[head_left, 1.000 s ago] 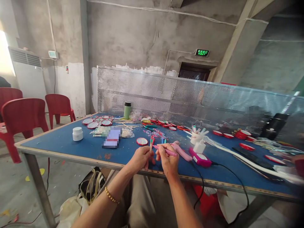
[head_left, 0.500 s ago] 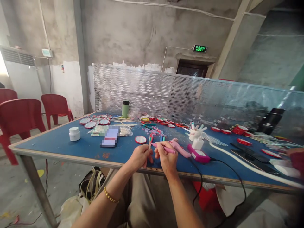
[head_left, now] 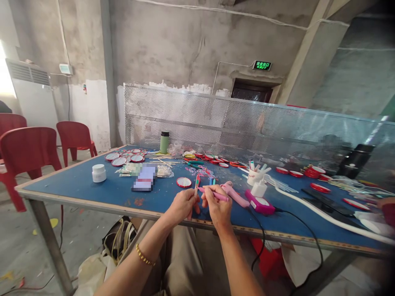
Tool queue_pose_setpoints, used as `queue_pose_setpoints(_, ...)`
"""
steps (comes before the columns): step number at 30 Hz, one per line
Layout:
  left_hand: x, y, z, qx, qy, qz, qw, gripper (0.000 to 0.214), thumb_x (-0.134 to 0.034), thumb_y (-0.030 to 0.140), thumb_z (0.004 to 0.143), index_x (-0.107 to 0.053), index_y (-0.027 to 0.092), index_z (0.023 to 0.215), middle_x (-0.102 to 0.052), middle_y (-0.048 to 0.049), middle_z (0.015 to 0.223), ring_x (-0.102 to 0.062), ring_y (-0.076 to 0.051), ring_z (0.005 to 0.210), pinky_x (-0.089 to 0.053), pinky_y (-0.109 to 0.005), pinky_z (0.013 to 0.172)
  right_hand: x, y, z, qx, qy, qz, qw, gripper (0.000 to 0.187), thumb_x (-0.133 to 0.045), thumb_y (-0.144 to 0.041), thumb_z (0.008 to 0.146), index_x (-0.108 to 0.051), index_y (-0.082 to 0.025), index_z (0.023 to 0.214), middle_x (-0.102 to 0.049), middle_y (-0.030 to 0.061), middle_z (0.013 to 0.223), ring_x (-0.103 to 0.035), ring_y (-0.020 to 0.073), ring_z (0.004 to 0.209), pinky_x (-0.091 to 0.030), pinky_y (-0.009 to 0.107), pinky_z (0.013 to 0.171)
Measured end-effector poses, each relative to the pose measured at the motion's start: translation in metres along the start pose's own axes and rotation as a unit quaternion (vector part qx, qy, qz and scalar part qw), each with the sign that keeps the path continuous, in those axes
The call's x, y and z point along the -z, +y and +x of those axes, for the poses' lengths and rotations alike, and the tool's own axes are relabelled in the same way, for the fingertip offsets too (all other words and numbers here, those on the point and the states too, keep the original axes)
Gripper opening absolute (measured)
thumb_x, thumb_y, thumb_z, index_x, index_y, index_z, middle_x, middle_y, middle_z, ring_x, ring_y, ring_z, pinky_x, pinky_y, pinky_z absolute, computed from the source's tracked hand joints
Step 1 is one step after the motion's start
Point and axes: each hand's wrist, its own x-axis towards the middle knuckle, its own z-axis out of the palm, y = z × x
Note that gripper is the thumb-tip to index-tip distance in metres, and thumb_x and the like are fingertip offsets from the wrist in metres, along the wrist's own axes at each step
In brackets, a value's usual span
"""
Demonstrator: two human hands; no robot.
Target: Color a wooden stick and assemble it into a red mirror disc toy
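Near the table's front edge, my left hand [head_left: 185, 203] is closed on a small flat stick [head_left: 197, 183], pale below with red and green on its upper part. My right hand [head_left: 219, 207] grips a pink marker [head_left: 221, 197] like a pen, its tip at or very close to the stick's side. Whether the tip touches, I cannot tell. Just beyond my left hand lies a round red-rimmed disc [head_left: 184, 182] with a pale face. Blue and green markers [head_left: 211, 181] lie behind my right hand, partly hidden by it.
To the right are a pink glue gun [head_left: 236, 195], a magenta device [head_left: 261, 204] with a black cord, a white bottle [head_left: 258, 188] and a cup of markers [head_left: 253, 176]. A phone [head_left: 144, 179], white jar [head_left: 99, 173] and green flask [head_left: 164, 142] stand left. Perforated metal screen [head_left: 185, 111] behind.
The whole view has shifted slightly, so things appear a little further right. Both hands keep their hold on the stick and the marker, with almost no change in pose.
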Motion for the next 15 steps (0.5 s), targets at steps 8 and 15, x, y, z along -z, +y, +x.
queue_pose_setpoints(8,0.0001,0.0027,-0.001,0.003,0.004,0.008,1.0,0.036,-0.043,0.05,0.093,-0.053,0.019,0.077,-0.07,-0.001,0.064,-0.046,-0.007,0.034,-0.031,-0.02,0.04,-0.001,0.0014,0.0006,0.013,0.029,-0.004,0.999,0.025,-0.062,-0.039,0.09,-0.063,-0.02,0.074,-0.06,-0.004,0.056,-0.054,0.0097,0.04,-0.045,0.021,0.04)
queue_pose_setpoints(15,0.0004,0.0032,-0.0019,-0.003,0.005,0.017,1.0,0.035,-0.043,0.048,0.094,-0.052,0.02,0.075,-0.069,0.0001,0.064,-0.048,-0.007,0.036,-0.033,-0.02,0.042,-0.0007,0.0019,0.0005,0.002,0.009,-0.003,1.0,0.028,-0.062,-0.044,0.09,-0.063,-0.02,0.075,-0.062,-0.0031,0.056,-0.055,0.0105,0.041,-0.046,0.022,0.04)
